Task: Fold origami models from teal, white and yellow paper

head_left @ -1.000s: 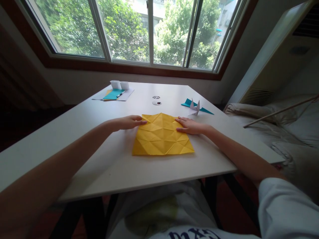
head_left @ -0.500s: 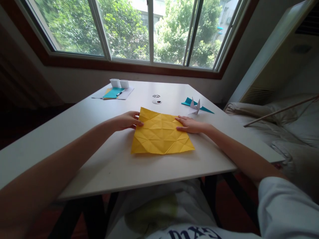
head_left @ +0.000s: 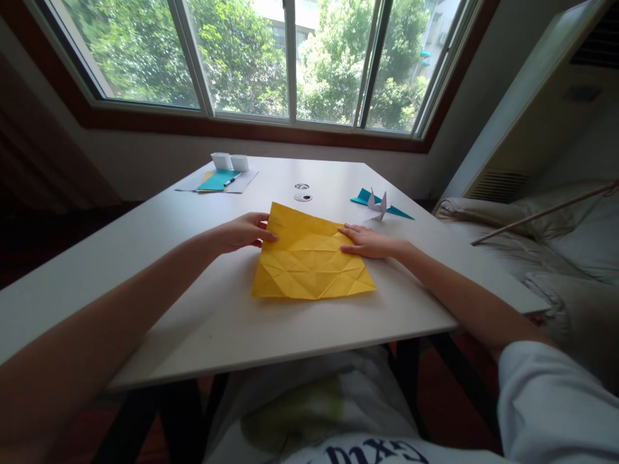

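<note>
Head view: the left hand [head_left: 242, 232] pinches the left edge of the yellow paper [head_left: 309, 261] near its far corner, fingers curled over the top of the sheet and thumb apparently tucked under it. The right hand [head_left: 366, 241] lies flat, fingers spread and pressing down on the right edge at about 3 o'clock of the sheet. The paper is a creased square lying in the middle of the white bench [head_left: 203, 322], its far edge at 12 o'clock raised slightly off the surface while the near edge rests flat.

Beyond the paper, at 12 o'clock, two small round holes [head_left: 302, 192] sit in the bench. At about 1 o'clock stands a white paper crane [head_left: 378, 205] on a teal sheet [head_left: 367, 197]. At 11 o'clock, well apart, lie a teal card [head_left: 216, 180] with a pen [head_left: 229, 182] on a pale sheet, and two small white boxes [head_left: 229, 161] behind them.

The risks, as I judge them: with the far edge lifted and many old creases in the sheet, it could buckle along the wrong crease, and if the right hand's pressure eases, the paper may slide on the smooth bench and skew any fold.
</note>
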`<action>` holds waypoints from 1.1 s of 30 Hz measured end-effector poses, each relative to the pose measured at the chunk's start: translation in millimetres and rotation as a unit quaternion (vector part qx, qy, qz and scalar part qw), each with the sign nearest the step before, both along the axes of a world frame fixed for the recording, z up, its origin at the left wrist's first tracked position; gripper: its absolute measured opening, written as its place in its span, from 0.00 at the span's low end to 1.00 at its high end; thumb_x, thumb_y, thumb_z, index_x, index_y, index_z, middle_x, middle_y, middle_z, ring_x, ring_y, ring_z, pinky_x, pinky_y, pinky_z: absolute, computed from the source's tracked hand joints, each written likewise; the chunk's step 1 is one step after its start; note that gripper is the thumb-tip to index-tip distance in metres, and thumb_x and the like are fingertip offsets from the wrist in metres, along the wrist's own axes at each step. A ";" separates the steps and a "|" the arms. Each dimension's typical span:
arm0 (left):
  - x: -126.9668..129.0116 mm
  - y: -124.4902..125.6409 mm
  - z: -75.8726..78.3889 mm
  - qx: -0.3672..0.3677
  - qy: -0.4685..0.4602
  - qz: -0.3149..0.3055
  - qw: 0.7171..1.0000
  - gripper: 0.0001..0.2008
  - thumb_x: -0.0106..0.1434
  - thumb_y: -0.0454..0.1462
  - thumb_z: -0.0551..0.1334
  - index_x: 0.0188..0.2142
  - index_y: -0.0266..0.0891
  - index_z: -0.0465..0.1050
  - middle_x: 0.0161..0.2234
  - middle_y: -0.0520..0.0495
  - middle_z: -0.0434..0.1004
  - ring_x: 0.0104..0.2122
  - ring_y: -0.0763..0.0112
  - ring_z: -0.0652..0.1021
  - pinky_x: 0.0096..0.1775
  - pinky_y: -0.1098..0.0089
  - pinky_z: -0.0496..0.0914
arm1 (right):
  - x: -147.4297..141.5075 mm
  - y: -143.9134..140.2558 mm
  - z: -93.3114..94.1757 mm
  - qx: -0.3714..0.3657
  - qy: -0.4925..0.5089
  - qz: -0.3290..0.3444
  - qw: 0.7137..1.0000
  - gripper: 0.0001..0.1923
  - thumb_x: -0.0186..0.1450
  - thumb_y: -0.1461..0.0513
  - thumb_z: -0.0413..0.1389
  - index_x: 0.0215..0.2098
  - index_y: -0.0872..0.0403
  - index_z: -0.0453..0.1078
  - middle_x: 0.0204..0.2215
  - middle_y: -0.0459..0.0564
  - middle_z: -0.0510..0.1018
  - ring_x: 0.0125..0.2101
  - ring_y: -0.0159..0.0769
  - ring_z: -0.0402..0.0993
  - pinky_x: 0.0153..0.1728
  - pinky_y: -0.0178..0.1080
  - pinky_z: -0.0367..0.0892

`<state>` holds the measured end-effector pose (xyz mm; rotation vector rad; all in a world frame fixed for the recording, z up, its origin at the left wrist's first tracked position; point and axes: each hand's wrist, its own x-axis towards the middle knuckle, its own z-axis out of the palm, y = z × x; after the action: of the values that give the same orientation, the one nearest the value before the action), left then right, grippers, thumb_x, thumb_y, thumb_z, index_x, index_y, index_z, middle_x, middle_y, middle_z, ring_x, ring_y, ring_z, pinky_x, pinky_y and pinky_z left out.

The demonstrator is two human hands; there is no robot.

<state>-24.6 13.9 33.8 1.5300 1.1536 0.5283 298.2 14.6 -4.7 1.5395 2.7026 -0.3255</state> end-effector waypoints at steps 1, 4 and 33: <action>-0.4 0.7 -0.7 0.000 -0.003 -0.003 1.000 0.33 0.41 0.39 0.71 0.49 0.41 0.70 0.47 0.41 0.75 0.47 0.54 0.74 0.45 0.59 0.71 | -0.4 -0.1 0.2 0.000 0.000 -0.001 1.000 0.46 0.59 0.37 0.39 0.66 0.55 0.44 0.65 0.56 0.48 0.63 0.50 0.43 0.61 0.48 0.44; -1.2 2.3 -2.5 0.000 -0.008 -0.007 1.000 0.32 0.40 0.39 0.72 0.48 0.41 0.71 0.45 0.42 0.76 0.46 0.54 0.74 0.44 0.59 0.71 | -1.2 -0.3 0.7 -0.002 -0.002 -0.003 1.000 0.45 0.59 0.37 0.39 0.66 0.55 0.44 0.65 0.56 0.47 0.63 0.50 0.43 0.61 0.48 0.44; 0.0 2.6 -6.0 0.020 -0.017 0.014 1.000 0.26 0.40 0.36 0.71 0.42 0.42 0.75 0.42 0.44 0.78 0.43 0.56 0.76 0.40 0.61 0.72 | -3.4 -1.7 3.2 -0.013 -0.003 -0.020 1.000 0.47 0.59 0.37 0.40 0.66 0.58 0.43 0.65 0.57 0.46 0.64 0.48 0.42 0.61 0.47 0.43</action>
<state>-24.6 16.5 27.8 1.5351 1.1458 0.5968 294.9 12.8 -1.5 1.5880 2.6541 -0.3561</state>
